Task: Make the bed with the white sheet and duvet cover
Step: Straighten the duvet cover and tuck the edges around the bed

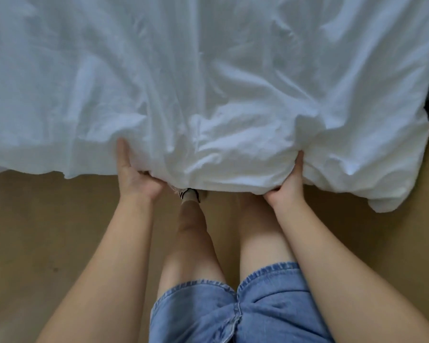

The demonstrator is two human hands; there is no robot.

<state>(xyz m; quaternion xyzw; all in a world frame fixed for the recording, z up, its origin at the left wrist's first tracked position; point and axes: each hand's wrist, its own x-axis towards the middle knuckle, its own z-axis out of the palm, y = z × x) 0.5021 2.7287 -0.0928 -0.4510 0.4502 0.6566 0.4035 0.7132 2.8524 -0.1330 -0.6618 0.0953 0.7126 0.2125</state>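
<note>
Grip: left hand (136, 179), right hand (286, 191); duvet cover (208, 82) edge bunched between.

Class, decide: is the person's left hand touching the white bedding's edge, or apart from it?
Touching. The head view shows the left hand gripping the white bedding: thumb on top, fingers curled under its edge.

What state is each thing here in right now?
white bedding, wrinkled, spread over the bed, near edge bunched.
left hand, grips the bedding's near edge, thumb on top.
right hand, grips the same edge further right.
</note>
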